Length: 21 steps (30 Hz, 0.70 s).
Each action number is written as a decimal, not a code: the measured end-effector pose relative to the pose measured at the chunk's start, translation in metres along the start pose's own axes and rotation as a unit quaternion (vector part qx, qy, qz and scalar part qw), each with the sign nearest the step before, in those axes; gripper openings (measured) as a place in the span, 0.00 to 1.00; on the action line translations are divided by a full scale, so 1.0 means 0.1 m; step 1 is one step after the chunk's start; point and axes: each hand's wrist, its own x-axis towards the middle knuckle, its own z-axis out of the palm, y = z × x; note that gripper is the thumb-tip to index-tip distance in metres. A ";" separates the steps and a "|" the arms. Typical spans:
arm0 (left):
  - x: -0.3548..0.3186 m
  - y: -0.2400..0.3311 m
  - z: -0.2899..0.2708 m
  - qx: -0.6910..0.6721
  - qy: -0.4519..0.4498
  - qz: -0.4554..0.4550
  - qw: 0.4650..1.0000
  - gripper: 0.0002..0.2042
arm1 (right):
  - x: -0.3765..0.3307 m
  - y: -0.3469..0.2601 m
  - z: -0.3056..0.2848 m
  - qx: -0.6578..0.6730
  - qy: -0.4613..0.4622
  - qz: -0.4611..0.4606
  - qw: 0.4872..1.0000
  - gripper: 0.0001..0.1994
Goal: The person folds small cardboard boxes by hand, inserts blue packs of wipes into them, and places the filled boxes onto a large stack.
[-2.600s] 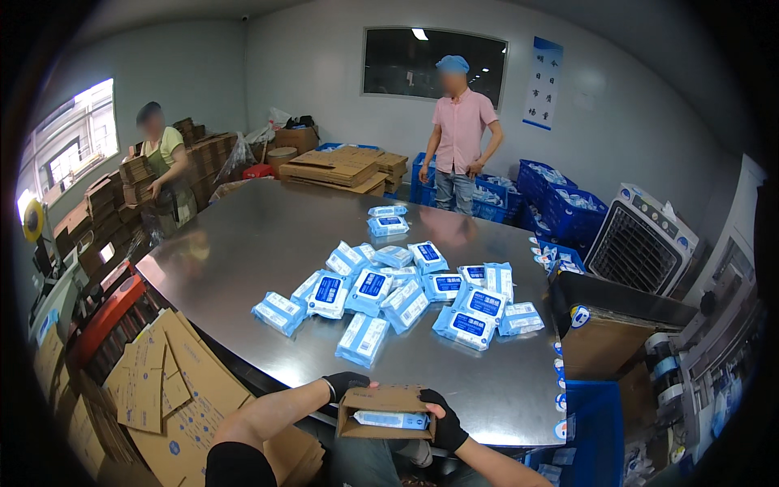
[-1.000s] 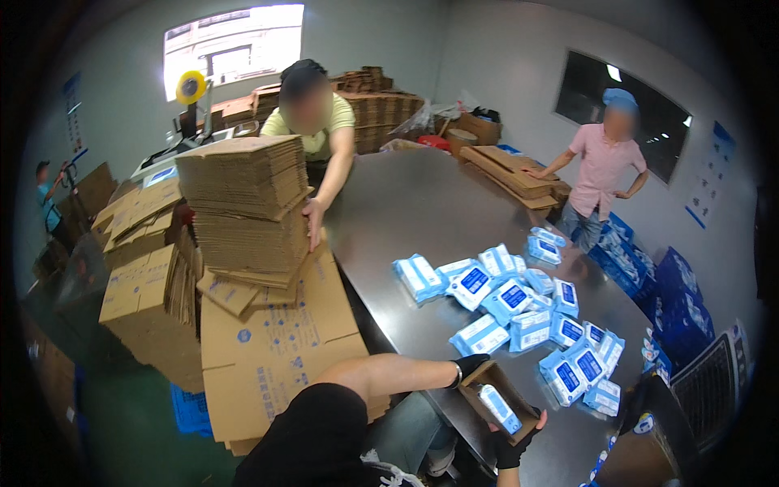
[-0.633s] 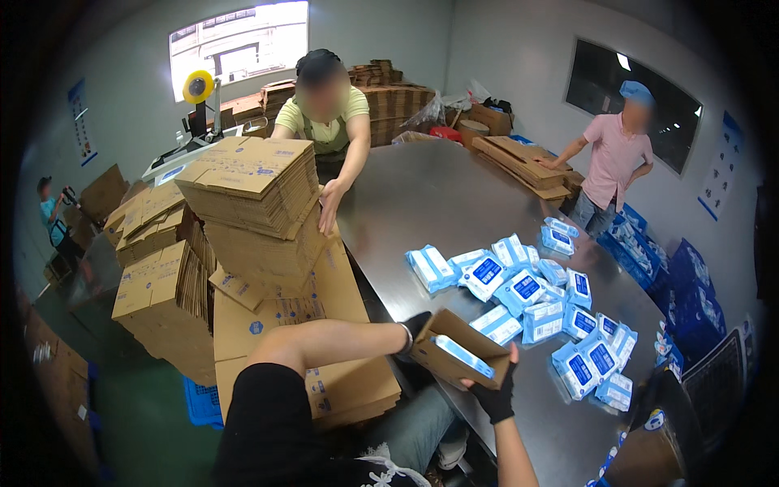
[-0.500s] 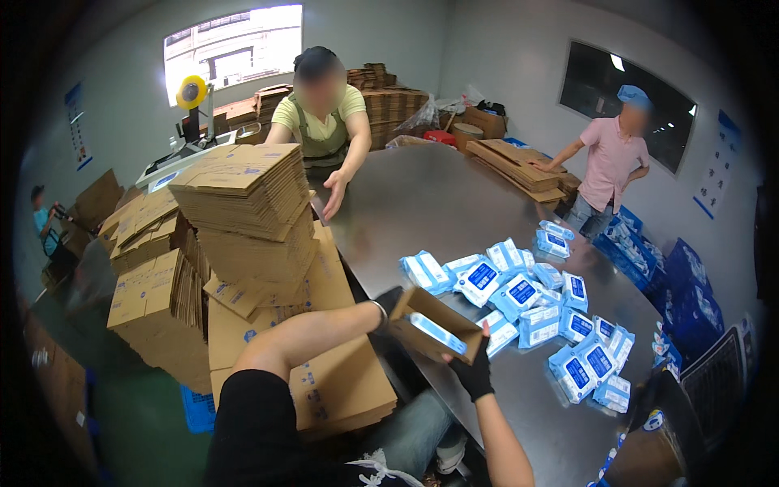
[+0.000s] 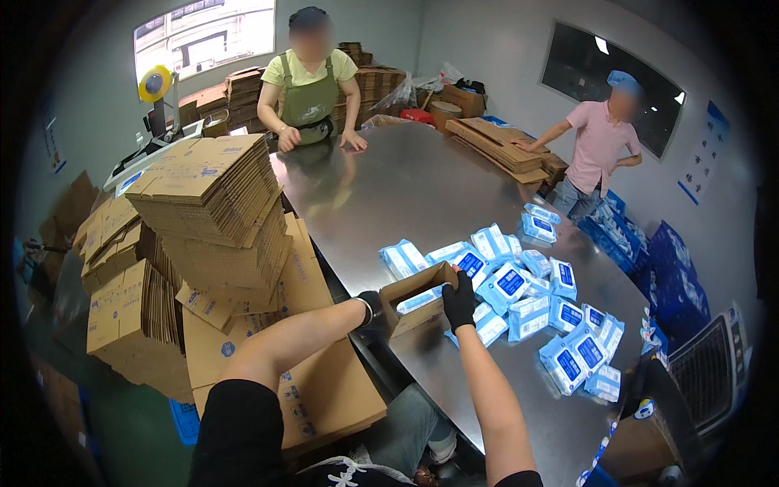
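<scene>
An open cardboard box (image 5: 406, 326) is held between my hands over the near left edge of the metal table (image 5: 381, 191). Inside it lies one blue-and-white pack of wipes (image 5: 422, 299). My left hand (image 5: 370, 308), in a black glove, closes on the box's left end, its fingertips partly hidden. At the right end, my gloved right hand (image 5: 460, 303) grips the wall near the rim. Just beyond, several more wipe packs (image 5: 529, 316) lie in a loose pile.
Flattened cartons stand in a tall stack (image 5: 203, 178) to my left, with more cartons (image 5: 333, 398) below. Across the table a person in a green apron (image 5: 312, 101) rests both hands on it. Another person in pink (image 5: 600, 142) stands far right, near blue crates (image 5: 613, 235).
The box has turned more upright, and my right hand has moved up to its far right rim. The aproned person's hand has drawn back from near the carton stack onto the table.
</scene>
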 end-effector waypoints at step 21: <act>-3.95 1.39 -0.85 0.685 0.444 0.529 0.232 0.26 | -0.53 -1.18 -0.31 -0.008 0.008 -0.180 0.984 0.24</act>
